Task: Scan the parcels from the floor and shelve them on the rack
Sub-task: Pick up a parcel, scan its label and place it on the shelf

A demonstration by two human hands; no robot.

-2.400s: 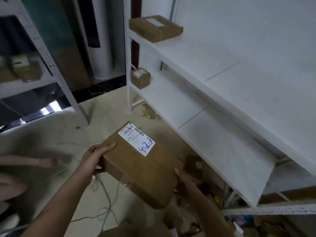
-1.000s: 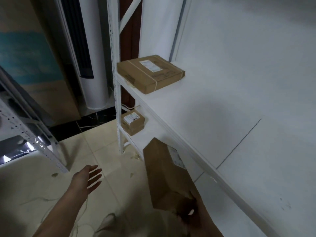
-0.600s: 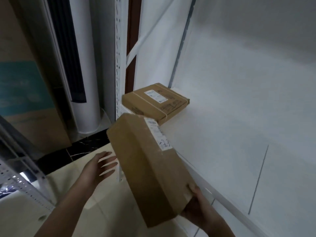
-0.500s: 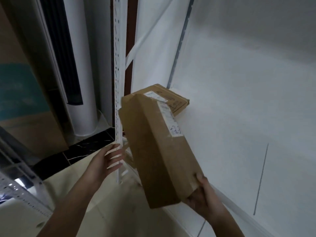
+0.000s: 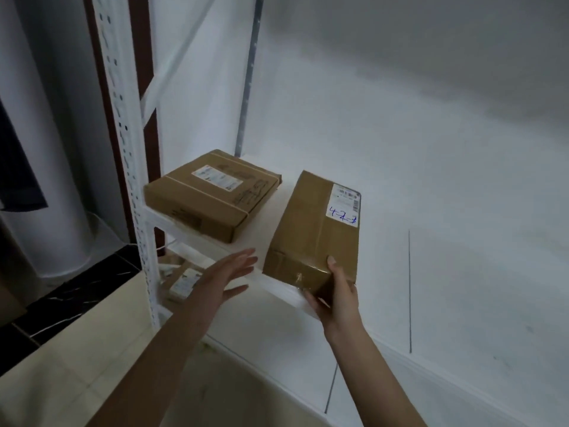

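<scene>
Two parcels are sitting on the shelf (image 5: 400, 272): the flat parcel (image 5: 212, 195) and, just right of it, the labelled parcel (image 5: 314, 229), its near end being gripped by the right hand (image 5: 335, 291). The left hand (image 5: 224, 278) is hovering open in front of the flat parcel; only the letting go seems left for this one.

The right hand (image 5: 337, 295) covers the near right corner of the parcel (image 5: 311, 229), whose underside is out of sight. The print on its label (image 5: 344, 204) is too small to read. Left of the parcel, the flat box (image 5: 212, 195) has blurred markings. Below-left of the parcel, the left hand (image 5: 224, 278) hides part of a small box (image 5: 181, 283). Both forearms run off the bottom edge.
</scene>
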